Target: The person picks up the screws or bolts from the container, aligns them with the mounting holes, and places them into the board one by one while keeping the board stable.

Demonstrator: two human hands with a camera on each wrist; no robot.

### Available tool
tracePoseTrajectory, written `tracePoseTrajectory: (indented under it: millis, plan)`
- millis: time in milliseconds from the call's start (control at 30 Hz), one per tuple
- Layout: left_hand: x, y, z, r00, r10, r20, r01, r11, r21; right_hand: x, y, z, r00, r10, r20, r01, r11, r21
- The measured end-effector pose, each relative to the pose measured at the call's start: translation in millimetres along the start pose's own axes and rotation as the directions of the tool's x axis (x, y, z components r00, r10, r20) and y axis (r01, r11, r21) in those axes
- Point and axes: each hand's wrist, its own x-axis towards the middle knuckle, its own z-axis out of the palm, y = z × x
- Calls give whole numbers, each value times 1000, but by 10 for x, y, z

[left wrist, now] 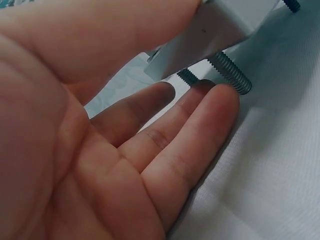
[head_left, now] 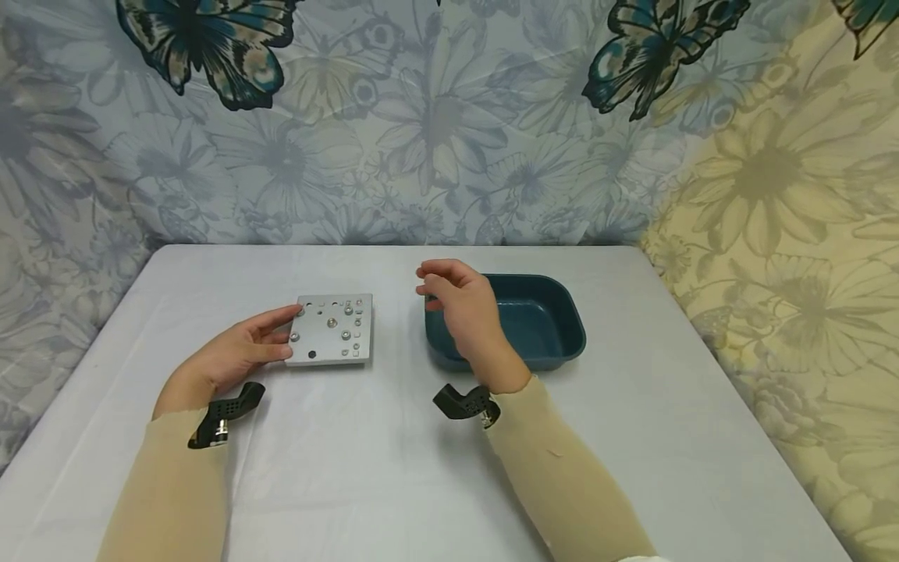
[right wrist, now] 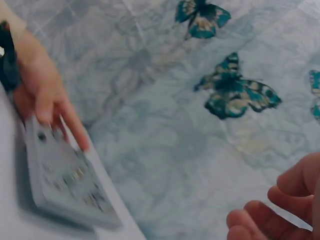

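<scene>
A square silver metal plate (head_left: 328, 330) with several screws and holes lies left of the middle of the table. My left hand (head_left: 235, 355) holds its left edge between thumb and index finger. Threaded screw ends (left wrist: 230, 72) stick out beneath the plate in the left wrist view, beside the other fingers. My right hand (head_left: 463, 308) is over the left side of a dark teal bin (head_left: 572, 336). Its fingers (right wrist: 250, 217) are loosely bent, and nothing shows between them.
A white cloth covers the table (head_left: 337, 468). Behind it hangs a flowered fabric backdrop (head_left: 435, 140) with butterflies. Both wrists carry a black camera mount (head_left: 460, 402).
</scene>
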Motion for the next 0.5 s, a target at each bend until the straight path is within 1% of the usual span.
tracePoseTrajectory:
  millis: [33, 67, 100, 133, 167, 233, 267, 300, 400, 467, 500]
  plan:
    - [0, 4, 0, 1000, 1, 6, -1, 1000, 5, -15, -14, -73, 1000, -30, -7, 29, 995, -91]
    - [-1, 11, -3, 1000, 1, 9, -1, 1000, 11, -32, -30, -141, 999, -53, -7, 50, 979, -197]
    - [-3, 22, -7, 1000, 5, 18, -5, 1000, 15, -45, -41, -208, 997, -74, 0, 70, 950, -304]
    - [-2, 31, -13, 1000, 7, 23, -8, 1000, 23, -59, -58, -269, 996, -86, 13, 84, 908, -410]
    - [-2, 45, -18, 1000, 9, 27, -10, 999, 37, -71, -70, -318, 996, -85, 21, 84, 855, -512]
    - [-10, 66, -24, 999, 12, 34, -14, 997, 70, -90, -85, -401, 997, -61, 40, 72, 737, -672]
    - [-20, 79, -27, 999, 7, 34, -11, 995, 95, -97, -88, -434, 998, -43, 45, 62, 679, -732]
    - [-31, 95, -27, 999, 1, 34, -5, 992, 124, -101, -86, -463, 999, -28, 46, 53, 628, -777]
    - [-73, 165, 6, 999, -22, 35, 14, 978, 210, -117, -76, -528, 1000, 11, 23, 14, 503, -864]
    - [-114, 256, 66, 999, -33, 9, 28, 943, 330, -129, -65, -561, 999, 36, 3, -12, 426, -905]
    - [-136, 325, 112, 999, -36, -12, 38, 918, 394, -138, -61, -574, 999, 43, -8, -24, 393, -919]
